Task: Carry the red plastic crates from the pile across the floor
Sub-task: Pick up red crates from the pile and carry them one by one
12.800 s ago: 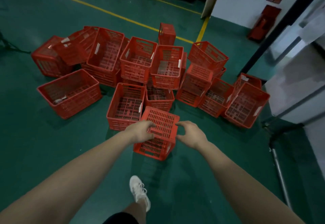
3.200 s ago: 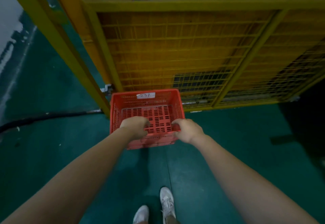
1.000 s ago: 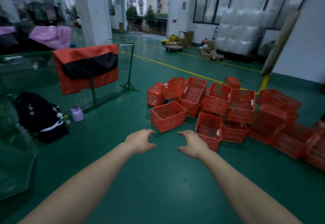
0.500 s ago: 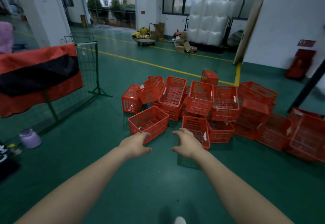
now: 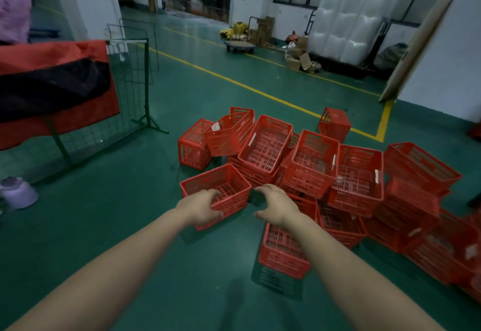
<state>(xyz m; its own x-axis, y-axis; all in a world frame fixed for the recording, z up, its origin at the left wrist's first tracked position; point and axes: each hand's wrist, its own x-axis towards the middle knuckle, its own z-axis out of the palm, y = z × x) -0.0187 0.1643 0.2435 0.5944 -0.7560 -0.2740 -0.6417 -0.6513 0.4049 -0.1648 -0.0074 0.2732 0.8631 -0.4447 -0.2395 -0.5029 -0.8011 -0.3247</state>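
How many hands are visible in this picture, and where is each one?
2. The left hand overlaps the near rim of the front-left crate; contact is unclear. The right hand hangs empty just right of that crate. None seems hidden.

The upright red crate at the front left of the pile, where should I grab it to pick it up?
Best by the top rim of the crate, held at two opposite sides, coming down from above. It sits upright on the floor with its open top facing up, so the rim is probably the easiest part to hook over and lift evenly.
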